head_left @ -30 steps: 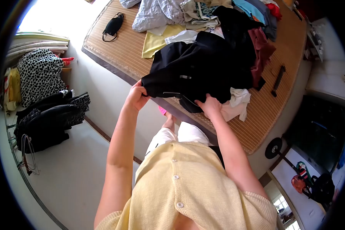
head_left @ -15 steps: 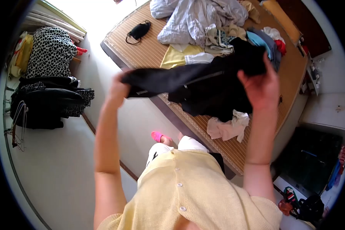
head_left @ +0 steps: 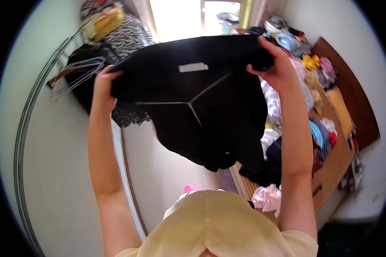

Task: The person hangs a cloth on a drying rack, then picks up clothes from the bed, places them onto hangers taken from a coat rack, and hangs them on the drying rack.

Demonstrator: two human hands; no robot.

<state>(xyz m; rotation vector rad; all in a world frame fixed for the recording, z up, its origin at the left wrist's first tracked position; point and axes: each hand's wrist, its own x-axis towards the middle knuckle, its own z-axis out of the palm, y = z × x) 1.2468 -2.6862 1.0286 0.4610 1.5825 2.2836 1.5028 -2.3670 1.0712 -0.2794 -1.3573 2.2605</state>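
A black garment [head_left: 210, 115] with a white label and thin light seams hangs stretched between both hands, raised in front of the body. My left hand [head_left: 104, 88] grips its left end, fingers closed on the cloth. At the upper right corner my right hand [head_left: 272, 66] pinches the edge between thumb and fingers. The lower part of the garment hangs down near the bed's edge, over other dark cloth [head_left: 273, 160].
Heaped clothes lie on the bed [head_left: 336, 171] at right, with a pink cloth [head_left: 267, 198] near its edge. Hangers [head_left: 79, 70] and clothes hang from a metal rail [head_left: 19, 150] at left. A bright window [head_left: 178, 19] is ahead.
Both hands have lifted the black garment off the bed and spread it wide. The view has tilted up toward the window and turned, bringing the rail and headboard in.
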